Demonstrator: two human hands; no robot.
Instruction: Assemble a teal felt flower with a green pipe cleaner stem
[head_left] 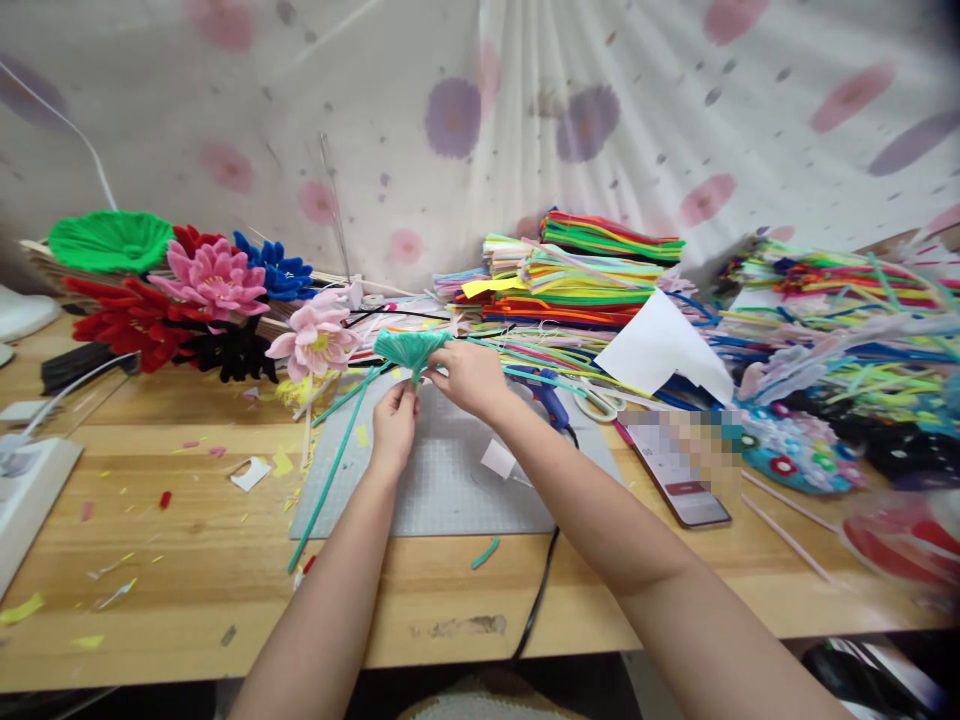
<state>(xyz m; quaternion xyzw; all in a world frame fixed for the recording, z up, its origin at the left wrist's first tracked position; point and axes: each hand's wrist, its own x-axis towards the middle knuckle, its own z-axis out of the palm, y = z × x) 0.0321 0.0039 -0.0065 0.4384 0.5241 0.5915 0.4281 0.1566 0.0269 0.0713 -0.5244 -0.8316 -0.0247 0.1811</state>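
Observation:
My left hand (394, 420) pinches the lower end of a teal pipe-cleaner fan (405, 348) held above the grey cutting mat (442, 480). My right hand (469, 375) grips the same teal fan from the right, fingers closed on its folded strands. Long teal pipe cleaners (330, 475) lie slanted across the mat's left edge. A short teal offcut (486, 552) rests on the wooden table (187, 520) in front of the mat.
Finished pipe-cleaner flowers (202, 290) lie at back left. Stacks of coloured pipe cleaners (570, 270) fill the back and right. A blue glue gun (551, 400), scissors (600, 400), a phone (682, 470), white paper (660, 345) and a power strip (30, 480) lie around.

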